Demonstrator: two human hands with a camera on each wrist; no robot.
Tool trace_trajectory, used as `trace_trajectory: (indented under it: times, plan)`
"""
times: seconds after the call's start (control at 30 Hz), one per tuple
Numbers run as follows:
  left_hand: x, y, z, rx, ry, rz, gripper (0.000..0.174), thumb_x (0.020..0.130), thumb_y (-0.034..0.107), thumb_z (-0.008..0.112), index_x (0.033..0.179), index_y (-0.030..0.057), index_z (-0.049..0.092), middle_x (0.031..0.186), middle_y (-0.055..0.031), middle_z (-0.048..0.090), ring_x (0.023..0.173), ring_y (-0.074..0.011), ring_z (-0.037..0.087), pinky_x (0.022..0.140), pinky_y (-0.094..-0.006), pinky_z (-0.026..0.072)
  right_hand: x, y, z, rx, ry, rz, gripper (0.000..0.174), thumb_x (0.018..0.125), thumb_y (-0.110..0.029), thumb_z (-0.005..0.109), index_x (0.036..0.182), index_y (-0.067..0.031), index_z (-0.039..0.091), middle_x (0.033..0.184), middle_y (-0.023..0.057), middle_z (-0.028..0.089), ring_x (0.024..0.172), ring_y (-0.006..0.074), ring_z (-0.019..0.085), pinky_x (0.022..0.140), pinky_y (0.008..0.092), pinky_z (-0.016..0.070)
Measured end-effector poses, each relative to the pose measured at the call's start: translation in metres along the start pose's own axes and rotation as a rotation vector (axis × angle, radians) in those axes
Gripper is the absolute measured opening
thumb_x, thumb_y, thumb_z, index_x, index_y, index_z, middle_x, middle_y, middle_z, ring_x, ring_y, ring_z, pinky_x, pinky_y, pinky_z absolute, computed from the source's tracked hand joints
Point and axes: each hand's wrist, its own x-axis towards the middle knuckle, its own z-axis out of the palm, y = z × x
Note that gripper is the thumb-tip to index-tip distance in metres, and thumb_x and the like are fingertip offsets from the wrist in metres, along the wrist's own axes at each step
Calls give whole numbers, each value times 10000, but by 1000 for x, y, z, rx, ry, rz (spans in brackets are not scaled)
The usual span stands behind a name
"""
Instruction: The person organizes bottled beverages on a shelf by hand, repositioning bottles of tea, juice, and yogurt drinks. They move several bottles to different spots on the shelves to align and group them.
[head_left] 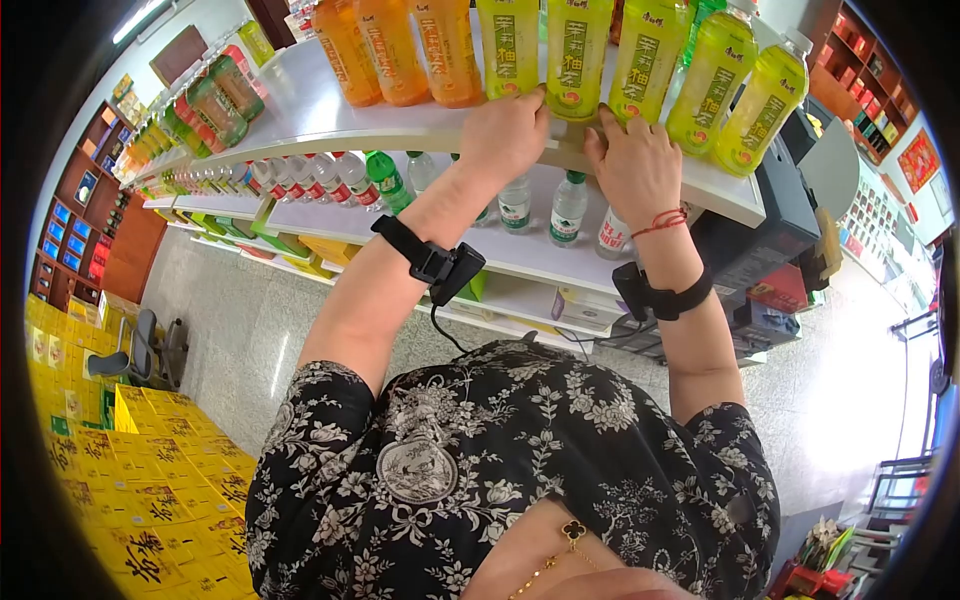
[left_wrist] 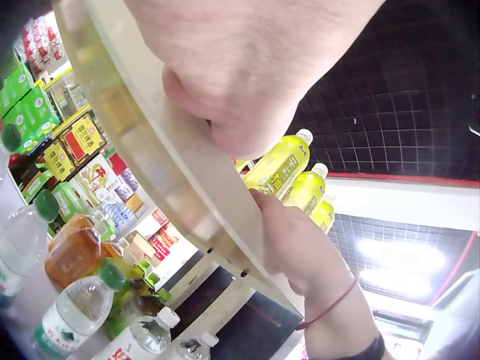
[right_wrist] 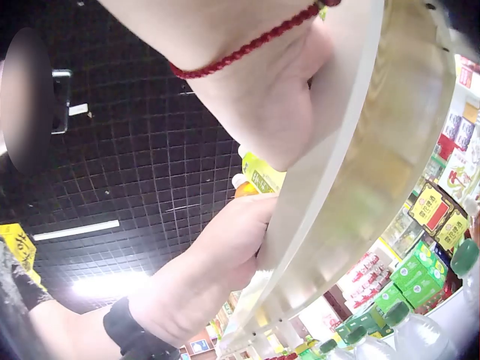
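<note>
Both hands are at the front edge of the white upper shelf [head_left: 400,125], low against a row of yellow-green tea bottles. My left hand [head_left: 508,135] lies on the edge, its fingertips at the bases of two tea bottles; most of its fingers are hidden behind its back. My right hand [head_left: 640,170], a red cord at its wrist, rests with relaxed fingers at the base of another tea bottle [head_left: 648,60]. One upright tea bottle [head_left: 574,60] stands between the hands. In the left wrist view, the right hand [left_wrist: 296,240] lies over the shelf edge beside the bottles.
Orange drink bottles [head_left: 447,50] stand left of the tea bottles. On the shelf below are clear water bottles [head_left: 565,210] and a green bottle [head_left: 385,178]. Yellow cartons [head_left: 170,500] are stacked at lower left, near an office chair [head_left: 145,345]. Dark equipment [head_left: 775,215] adjoins the shelf's right end.
</note>
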Motion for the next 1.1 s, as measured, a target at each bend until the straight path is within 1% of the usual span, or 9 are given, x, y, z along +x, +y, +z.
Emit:
trace_trajectory:
  times: [0.37, 0.6, 0.8, 0.87, 1.0, 1.07, 1.1]
  plan:
    - [0, 2, -7, 23, -55, -1, 285, 898, 218, 520, 1077, 46, 660, 782, -158, 679, 710, -338, 661, 635, -445, 528, 0, -2, -2, 39, 24, 1, 357, 871, -378, 588, 1092, -122, 699, 897, 78, 650, 827, 261, 623, 719, 426, 501]
    - [0, 3, -6, 48, -57, -5, 288, 896, 223, 525, 1085, 51, 658, 780, -148, 680, 715, -335, 662, 637, -445, 527, 0, -1, -1, 41, 15, -2, 349, 866, -373, 597, 1083, -121, 704, 893, 70, 647, 823, 257, 622, 724, 422, 504]
    - [0, 0, -8, 43, -74, -16, 277, 896, 223, 527, 1085, 66, 653, 780, -146, 680, 711, -331, 662, 629, -447, 524, 2, -4, -1, 64, 32, -6, 348, 868, -370, 596, 1089, -122, 700, 885, 65, 644, 812, 255, 621, 695, 414, 511]
    - [1, 0, -10, 11, -143, -79, 312, 912, 267, 499, 1163, 132, 625, 864, -174, 675, 812, -368, 649, 696, -470, 511, 2, -5, -3, 50, -17, 1, 350, 871, -367, 593, 1100, -123, 696, 885, 65, 641, 812, 259, 621, 681, 410, 514]
    - [0, 1, -11, 6, -142, -92, 311, 913, 261, 498, 1163, 129, 627, 871, -173, 676, 811, -367, 649, 694, -469, 511, 2, -6, -6, 52, -38, -7, 358, 904, -355, 572, 1151, -121, 685, 888, 87, 631, 835, 279, 619, 689, 409, 506]
    - [-1, -2, -7, -6, -45, -15, 235, 887, 211, 521, 1022, 67, 648, 778, -141, 675, 710, -338, 655, 622, -459, 513, 2, -4, -3, 36, 12, -19, 352, 878, -365, 583, 1116, -127, 689, 902, 75, 641, 831, 272, 623, 690, 418, 514]
    - [-1, -1, -7, -3, -41, -21, 235, 887, 211, 521, 1022, 67, 648, 778, -141, 675, 710, -338, 655, 622, -459, 513, 2, -4, -3, 39, 12, -26, 352, 878, -365, 583, 1116, -127, 689, 902, 75, 641, 831, 272, 623, 690, 418, 514]
